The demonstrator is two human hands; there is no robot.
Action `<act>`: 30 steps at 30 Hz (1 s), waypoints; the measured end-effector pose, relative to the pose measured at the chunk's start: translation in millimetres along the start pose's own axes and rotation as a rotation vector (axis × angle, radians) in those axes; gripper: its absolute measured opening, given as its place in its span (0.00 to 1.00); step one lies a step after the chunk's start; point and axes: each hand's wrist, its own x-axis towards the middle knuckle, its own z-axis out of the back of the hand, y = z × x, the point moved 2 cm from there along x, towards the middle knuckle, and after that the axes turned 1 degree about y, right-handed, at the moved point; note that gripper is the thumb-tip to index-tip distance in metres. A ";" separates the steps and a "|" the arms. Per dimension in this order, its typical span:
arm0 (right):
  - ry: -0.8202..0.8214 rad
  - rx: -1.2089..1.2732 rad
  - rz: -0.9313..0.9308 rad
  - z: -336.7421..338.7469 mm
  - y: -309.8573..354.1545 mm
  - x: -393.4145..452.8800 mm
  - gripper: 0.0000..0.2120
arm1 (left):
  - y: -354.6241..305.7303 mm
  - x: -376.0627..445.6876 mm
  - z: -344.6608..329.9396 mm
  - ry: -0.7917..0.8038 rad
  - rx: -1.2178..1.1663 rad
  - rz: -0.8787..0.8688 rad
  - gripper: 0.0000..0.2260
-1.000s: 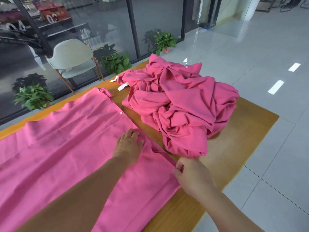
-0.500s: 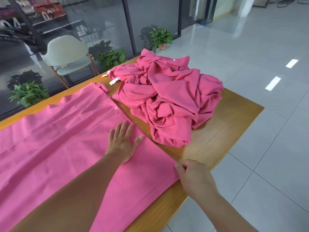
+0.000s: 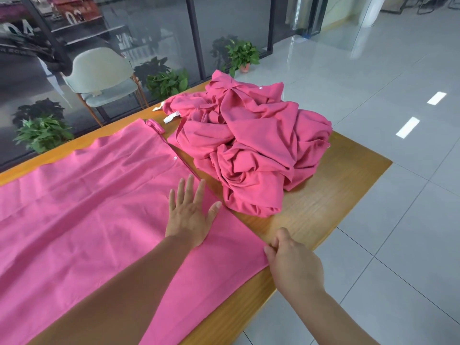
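Note:
A pink cloth [image 3: 82, 210] lies spread flat over the left part of a wooden table [image 3: 323, 207]. A small white button shows near its right hem. My left hand [image 3: 190, 212] presses flat on the cloth near that hem, fingers straight and spread. My right hand [image 3: 290, 260] pinches the cloth's near right corner at the table's front edge. A crumpled heap of darker pink cloth [image 3: 254, 145] sits on the table just right of the spread cloth, with white tags on its left side.
The table's right end and front edge drop to a grey tiled floor [image 3: 398, 245]. Behind the table stand a pale chair [image 3: 102, 75], several potted plants [image 3: 242, 56] and a glass wall.
My left hand has gone from curled to flat with spread fingers on the cloth. My right hand has shifted along the hem to the near corner and still pinches it.

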 end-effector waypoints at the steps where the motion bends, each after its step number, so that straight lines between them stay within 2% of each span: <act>1: -0.019 -0.058 0.022 2.6 0.7 -0.5 0.10 | -6.1 -6.4 0.0 -0.027 -0.029 -0.007 0.34; 3: -0.095 -0.099 0.133 4.2 9.7 -3.7 0.09 | -15.0 -18.1 -0.9 -0.101 -0.087 -0.032 0.32; 5: -0.113 0.045 0.329 -1.2 33.3 -8.7 0.06 | -17.9 -24.7 1.3 -0.240 -0.148 -0.057 0.30; 7: 0.041 0.350 0.417 -15.9 63.8 -10.2 0.08 | -10.3 -30.5 7.0 -0.404 -0.236 -0.013 0.27; 9: 0.332 0.855 0.206 -32.3 85.8 -8.8 0.11 | 8.7 -43.0 8.4 -0.472 -0.292 0.083 0.25; 11: 0.530 1.314 -0.112 -45.9 90.4 -3.2 0.12 | 29.5 -63.0 2.8 -0.424 -0.261 0.163 0.26; 13: 0.539 1.641 -0.331 -50.1 77.9 5.4 0.12 | 41.5 -81.3 -4.8 -0.297 -0.174 0.201 0.29; 15: 0.424 1.803 -0.420 -44.2 57.7 17.1 0.13 | 45.2 -88.0 -10.3 -0.178 -0.103 0.192 0.31; 18: 0.152 1.737 -0.414 -25.6 40.6 28.9 0.14 | 43.7 -88.4 -11.0 -0.109 -0.092 0.155 0.33; 19: 0.117 1.706 -0.385 -21.7 43.9 29.4 0.13 | 42.3 -89.0 -10.6 -0.091 -0.092 0.150 0.33; 20: 0.141 1.678 -0.340 -20.5 53.7 27.8 0.12 | 42.2 -90.5 -10.9 -0.069 -0.081 0.149 0.34; 23: 0.383 1.549 -0.252 -38.3 87.7 20.1 0.09 | 42.4 -100.1 -13.6 -0.018 -0.072 0.156 0.35; 24: 0.414 1.485 -0.242 -45.6 94.5 19.6 0.08 | 42.4 -104.0 -13.4 -0.005 -0.072 0.149 0.35; 27: 0.300 1.252 -0.220 -56.7 100.3 24.7 0.09 | 39.3 -116.5 -8.2 0.048 -0.099 0.096 0.34; 30: 0.219 0.900 -0.001 -54.2 123.8 36.2 0.10 | 48.6 -113.0 6.4 -0.032 -0.269 0.113 0.33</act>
